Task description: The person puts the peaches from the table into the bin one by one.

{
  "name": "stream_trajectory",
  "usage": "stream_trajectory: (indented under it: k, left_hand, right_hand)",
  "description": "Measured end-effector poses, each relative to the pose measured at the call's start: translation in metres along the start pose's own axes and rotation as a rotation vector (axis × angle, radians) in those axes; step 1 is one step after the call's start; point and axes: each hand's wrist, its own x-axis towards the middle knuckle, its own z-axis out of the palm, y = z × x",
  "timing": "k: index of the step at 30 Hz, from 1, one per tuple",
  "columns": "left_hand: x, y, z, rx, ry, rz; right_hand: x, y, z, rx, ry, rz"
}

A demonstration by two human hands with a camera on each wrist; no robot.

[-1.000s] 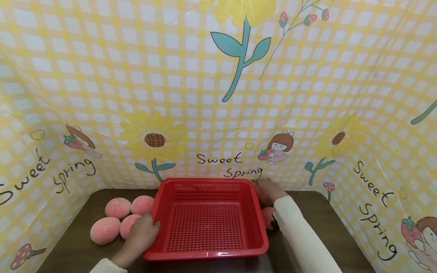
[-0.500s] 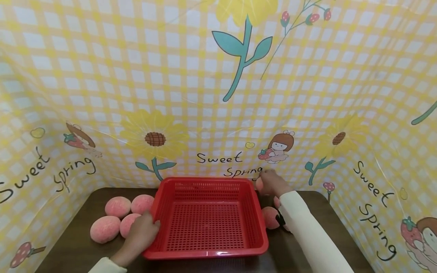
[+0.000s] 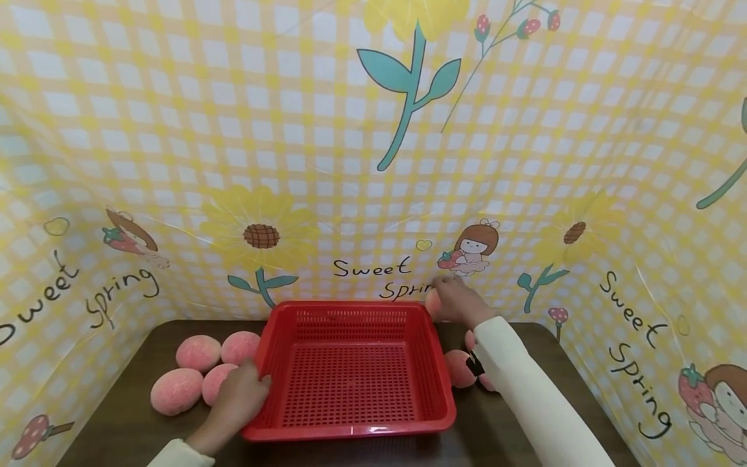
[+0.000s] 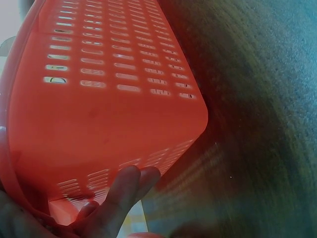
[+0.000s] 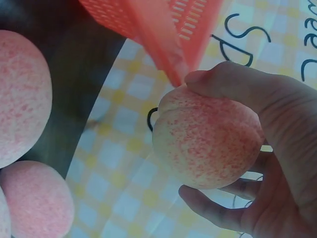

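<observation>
A red plastic basket (image 3: 353, 383) with slotted walls stands on the dark table, its inside bare. My left hand (image 3: 239, 397) grips the basket's left rim; in the left wrist view its fingers (image 4: 124, 191) lie against the slotted outer wall. Just beyond the basket's back right corner, my right hand (image 3: 461, 301) holds a speckled pink-and-cream peach (image 5: 208, 141) between thumb and fingers. The peach is raised off the table, close to the rim. In the head view the hand covers most of it.
Several pink peaches (image 3: 198, 352) lie left of the basket, one partly behind my left hand. More peaches (image 3: 461, 368) sit to its right, partly hidden by the right sleeve. A yellow checked cloth (image 3: 362, 214) rises behind the table.
My right hand has lifted the peach from beside the basket's right wall, up and a little towards the back right corner. The left hand keeps its grip on the rim.
</observation>
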Motion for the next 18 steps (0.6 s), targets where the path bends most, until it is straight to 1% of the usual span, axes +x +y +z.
stream_trajectory:
  k: [4,7,13,18]
  left_hand:
    - [0.001,0.0,0.0,0.017,-0.002,0.002]
    - [0.0,0.0,0.0,0.026,-0.001,0.001]
    - [0.001,0.001,-0.001,-0.01,-0.016,-0.011]
    - [0.001,0.0,0.0,-0.023,-0.021,-0.019]
  right_hand:
    - [0.001,-0.006,-0.004,0.001,-0.008,-0.013]
    - [0.004,-0.013,-0.006,0.012,0.006,-0.018]
    - [0.005,-0.03,-0.014,0.044,-0.002,-0.046]
    - [0.008,-0.044,-0.014,0.072,-0.021,-0.072]
